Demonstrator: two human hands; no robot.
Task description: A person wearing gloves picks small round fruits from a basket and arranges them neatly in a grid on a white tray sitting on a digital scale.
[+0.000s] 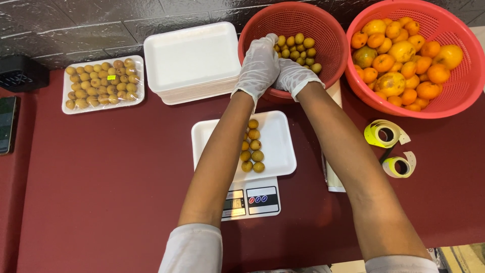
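Dark-red counter [101, 167]: both gloved hands, left hand [258, 63] and right hand [293, 76], reaching into red basket [323, 30], curling beside small fruits [298, 48]; grip unclear.

- A dark red desk [101, 192] carries everything.
- A kitchen scale [251, 200] stands at the middle.
- A wrapped tray of small brown fruit [103, 83] and a stack of white foam trays [192, 60] lie at the back.
- Two red baskets [323, 30] [470, 76] sit back right.
- Two yellow label rolls [385, 133] [399, 166] lie right.
- A phone [7, 124] lies at the left edge.
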